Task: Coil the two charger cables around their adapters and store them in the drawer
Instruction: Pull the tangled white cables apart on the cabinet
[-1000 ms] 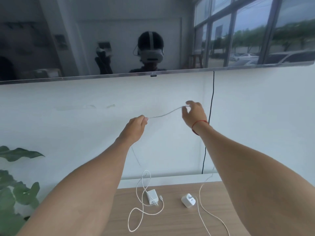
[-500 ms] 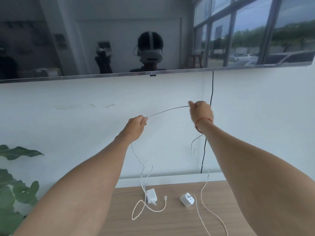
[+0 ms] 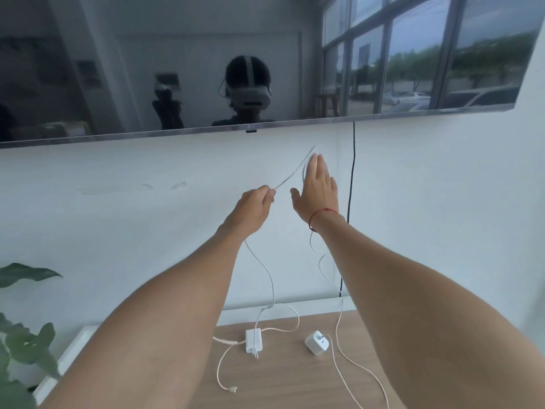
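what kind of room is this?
Probably a living room or office lounge: a wall-mounted TV reflecting large windows, a wooden cabinet top under it, and a houseplant at left.

Bare forearms, no sleeves, thin red string bracelet (image 3: 322, 214) (right wrist), possibly knotted

Both bare arms reach up and forward, forearms entering from the lower corners and converging toward 12 o'clock. The left hand (image 3: 250, 209) is curled into a fist, thumb and forefinger pinched in a tight grip. The right hand (image 3: 317, 190), just beside it at 3 o'clock, is flat and spread, fingers (image 3: 315, 165) pointing up and blurred, thumb out toward the left hand.
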{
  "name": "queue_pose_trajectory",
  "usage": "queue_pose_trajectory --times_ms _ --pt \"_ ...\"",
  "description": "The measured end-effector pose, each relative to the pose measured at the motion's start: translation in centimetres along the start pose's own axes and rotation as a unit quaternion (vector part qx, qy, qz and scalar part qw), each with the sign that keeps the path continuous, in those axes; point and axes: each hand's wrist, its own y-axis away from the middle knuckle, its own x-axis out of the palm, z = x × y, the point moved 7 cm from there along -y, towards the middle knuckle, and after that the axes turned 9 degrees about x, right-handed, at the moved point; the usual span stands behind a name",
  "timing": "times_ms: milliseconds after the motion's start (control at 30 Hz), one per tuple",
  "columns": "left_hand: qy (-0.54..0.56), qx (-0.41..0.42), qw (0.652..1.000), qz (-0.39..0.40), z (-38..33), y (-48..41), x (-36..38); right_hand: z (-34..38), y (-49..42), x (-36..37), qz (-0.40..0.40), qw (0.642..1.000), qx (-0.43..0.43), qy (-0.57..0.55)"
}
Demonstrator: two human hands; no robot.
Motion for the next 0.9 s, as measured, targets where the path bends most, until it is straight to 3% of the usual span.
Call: queue_pose_trajectory --times_ms 200,300,367,500,633,900 --pt "-0.016 -0.002 1.000 -0.006 0.4 0.3 -0.8 0.4 -0.3 -1.5 -0.071 0.997 -0.010 0.039" --pt "-0.016 -0.002 1.000 -0.015 0.4 0.5 -1.3 1.9 -0.2 0.0 0.011 0.990 -0.126 0.061" --pt "-0.015 -0.003 1.000 -0.016 0.2 0.4 -1.4 2.2 -0.1 1.3 0.092 0.986 -0.137 0.030" --pt "-0.019 -0.002 0.999 -0.026 0.4 0.2 -1.9 1.6 0.3 2.7 0.169 0.982 -0.051 -0.060" --pt "-0.040 -0.018 0.999 -0.015 1.9 0.8 -2.1 1.1 -0.4 1.3 0.087 0.996 -0.021 -0.019" --pt "-0.075 -0.069 0.995 -0.019 5.4 2.5 -3.8 -5.6 -2.1 -1.6 -0.015 0.982 0.177 -0.067"
